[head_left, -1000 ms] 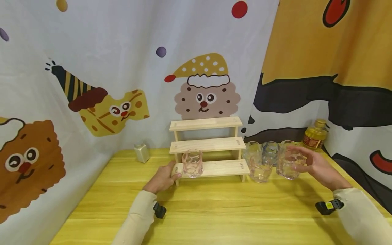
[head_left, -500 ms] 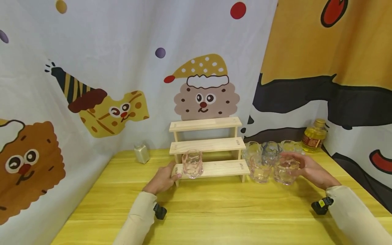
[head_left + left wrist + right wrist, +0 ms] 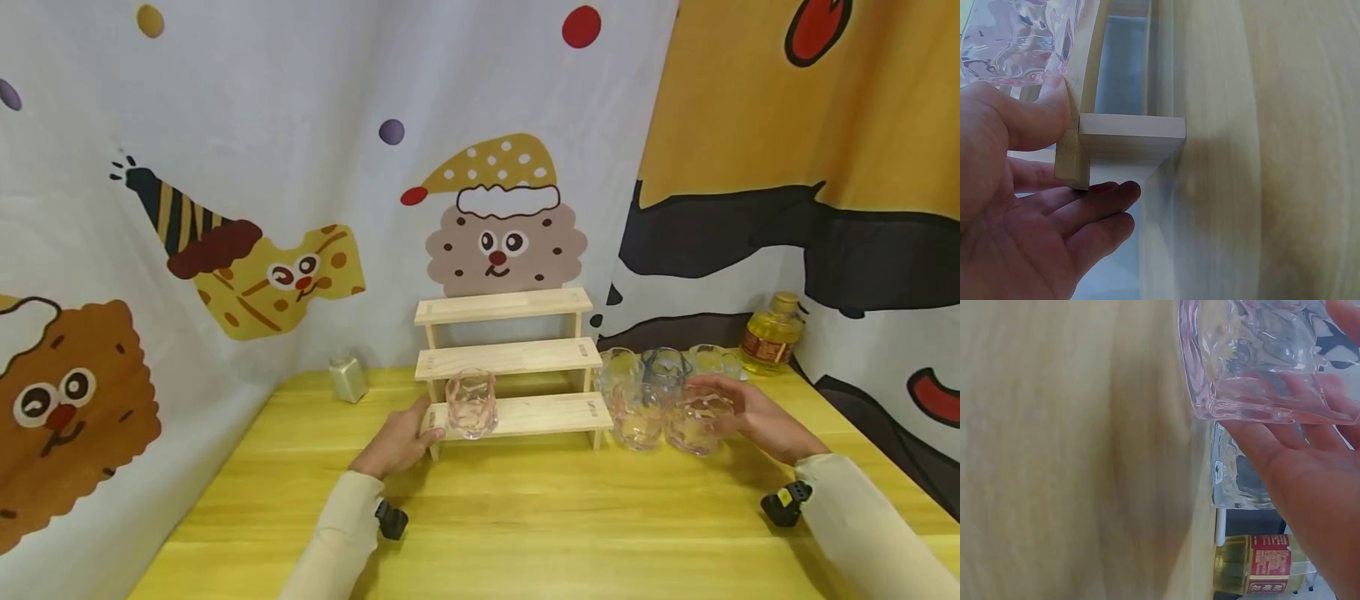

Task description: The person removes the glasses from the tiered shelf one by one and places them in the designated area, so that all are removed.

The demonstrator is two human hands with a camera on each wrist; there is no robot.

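Observation:
My left hand [image 3: 395, 439] grips the left end of the lowest step of a three-step wooden display rack [image 3: 525, 414]. In the left wrist view its thumb lies along the step's edge, near a pink glass tumbler [image 3: 1013, 47], with fingers around the board's end. That tumbler [image 3: 472, 406] stands upright on the lowest step's left part. With my right hand [image 3: 765, 423] I hold another pink tumbler [image 3: 697, 423] by its side, thumb and fingers around it. It is right of a pink tumbler [image 3: 637, 421] standing beside the rack. Whether the held tumbler touches the table, I cannot tell.
Behind the held tumbler stand a bluish tumbler [image 3: 666, 367] and clear tumblers [image 3: 621, 367]. An oil bottle [image 3: 771, 333] is at the back right corner. Left of the rack, a small shaker-like container [image 3: 347, 377] stands on the table [image 3: 480, 517]. A printed curtain [image 3: 300, 150] hangs behind.
My right hand has carried its pink tumbler left and a little nearer to me, closer to the neighbouring pink tumbler. The left hand has kept its place on the rack.

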